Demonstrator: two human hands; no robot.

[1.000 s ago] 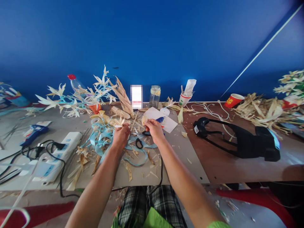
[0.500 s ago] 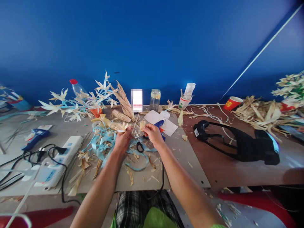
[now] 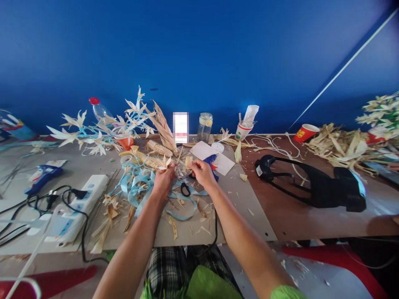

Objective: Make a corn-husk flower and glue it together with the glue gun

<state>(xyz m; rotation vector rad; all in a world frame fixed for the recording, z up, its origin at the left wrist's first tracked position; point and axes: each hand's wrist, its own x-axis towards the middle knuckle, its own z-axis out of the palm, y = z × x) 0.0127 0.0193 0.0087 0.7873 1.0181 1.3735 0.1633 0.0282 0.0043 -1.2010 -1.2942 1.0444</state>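
My left hand [image 3: 163,177] is closed, pinching a pale corn husk flower [image 3: 165,163] whose petals stand above the fingertips. Between the fingertips of my right hand [image 3: 202,171] is a small strip of corn husk [image 3: 188,161], held a short way to the flower's right. A blue glue gun [image 3: 210,160] lies just behind my right hand, partly hidden by it. Below and between the hands shows a black scissors handle [image 3: 185,189]. Tangled light blue ribbon [image 3: 132,187] spreads beside my left wrist.
Corn cobs [image 3: 159,148] and a branch of husk flowers [image 3: 99,132] lie left of centre. Behind stand a glass jar [image 3: 204,128] and a paper cup [image 3: 243,131]. A power strip [image 3: 82,207] sits left, a black headset [image 3: 314,182] right. Husk scraps litter the table.
The view has tilted slightly, so the table things sit a little higher in the picture. Both hands keep their grips, with only slight shifts.
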